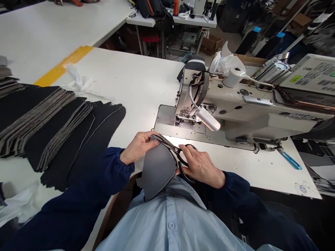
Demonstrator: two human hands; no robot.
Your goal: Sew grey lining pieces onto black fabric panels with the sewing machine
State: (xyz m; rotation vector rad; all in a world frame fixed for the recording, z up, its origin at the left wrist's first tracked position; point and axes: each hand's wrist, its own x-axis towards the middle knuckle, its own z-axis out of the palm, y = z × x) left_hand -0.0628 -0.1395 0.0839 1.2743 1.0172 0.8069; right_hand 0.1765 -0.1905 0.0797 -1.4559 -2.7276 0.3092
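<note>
A grey fabric piece hangs over the table's front edge, in front of my blue shirt. My left hand pinches its upper corner between thumb and fingers. Black-handled scissors are in my right hand, with fingers through the handle loops. The blades point up and left, lying along the upper right edge of the fabric, with their tips close to my left fingertips. Whether the blades are fully closed is hard to tell.
A sewing machine with a lamp stands just beyond my hands. Stacked dark fabric pieces cover the left of the table. A blue cutter lies at the right.
</note>
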